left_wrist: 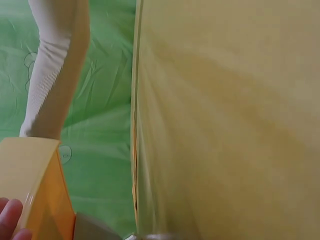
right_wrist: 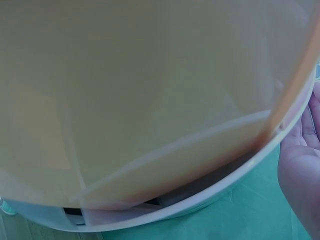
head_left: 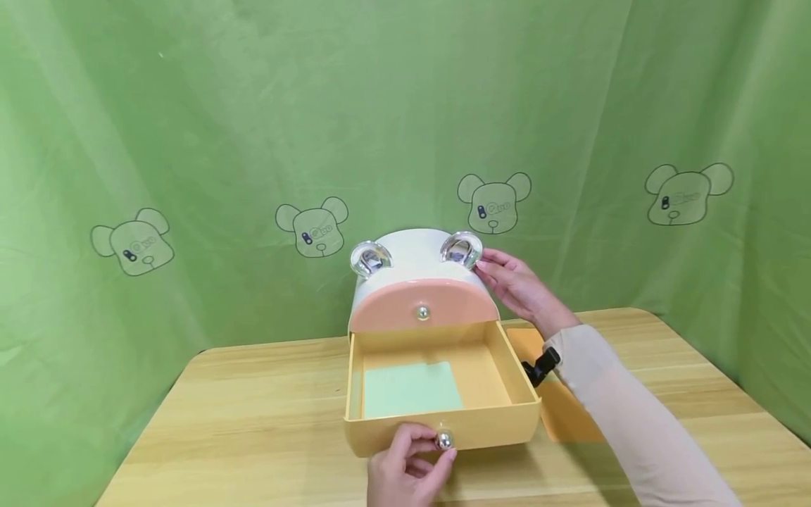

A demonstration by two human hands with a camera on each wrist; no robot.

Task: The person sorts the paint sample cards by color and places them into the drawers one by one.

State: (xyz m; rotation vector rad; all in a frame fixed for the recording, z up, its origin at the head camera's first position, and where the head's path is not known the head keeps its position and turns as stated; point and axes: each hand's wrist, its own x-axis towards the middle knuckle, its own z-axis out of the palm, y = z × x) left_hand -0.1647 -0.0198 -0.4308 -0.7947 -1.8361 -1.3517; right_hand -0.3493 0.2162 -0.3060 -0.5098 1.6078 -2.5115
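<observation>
A white desktop storage box (head_left: pixel 415 257) with a rounded top and two shiny ear-shaped pieces stands on the table. Its pink upper drawer (head_left: pixel 386 310) is closed, while the yellow lower drawer (head_left: pixel 500 426) sticks far out toward me. Inside lies a pale green sheet (head_left: pixel 412 389). My left hand (head_left: pixel 405 468) pinches the silver knob (head_left: pixel 445 440) on the yellow drawer's front between thumb and index finger. With fingers extended, my right hand (head_left: pixel 516 285) rests against the box's right side, fingertips at the right ear (head_left: pixel 461 250). In the right wrist view that hand (right_wrist: pixel 300 160) lies along the curved wall.
An orange sheet (head_left: pixel 564 412) lies on the wooden table (head_left: pixel 253 415), right of the drawer and partly under my right forearm. Behind the table hangs a green curtain (head_left: pixel 393 105) printed with bear heads. A black strap (head_left: pixel 541 367) hangs at my right wrist.
</observation>
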